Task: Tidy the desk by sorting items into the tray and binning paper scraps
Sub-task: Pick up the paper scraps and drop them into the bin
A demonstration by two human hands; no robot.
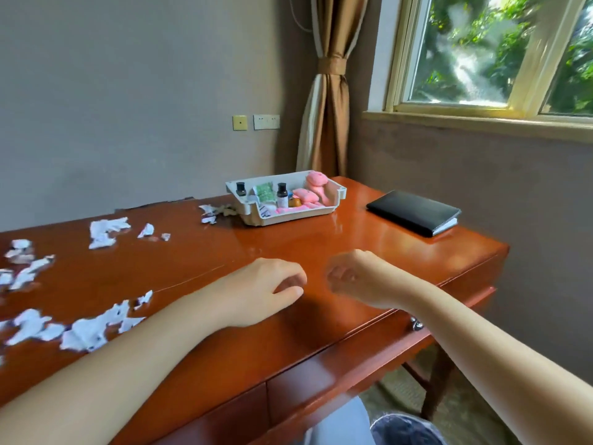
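Note:
A white tray [290, 216] stands at the back of the wooden desk [321, 245]. It holds two small dark-capped bottles [282, 194], pink plush toys [316, 184], a green packet and other small items. Torn white paper scraps [86, 329] lie scattered over the desk's left part, with more scraps [106, 231] farther back and some right beside the tray's left end. My left hand [269, 284] rests palm-down near the desk's middle, fingers loosely curled, holding nothing. My right hand [356, 281] hovers close beside it, fingers curled inward, nothing visible in it.
A black notebook [414, 211] lies at the desk's back right. Desk drawers with a metal knob [416, 324] face me. A curtain [327, 117] hangs in the corner and a window [487, 49] is on the right wall.

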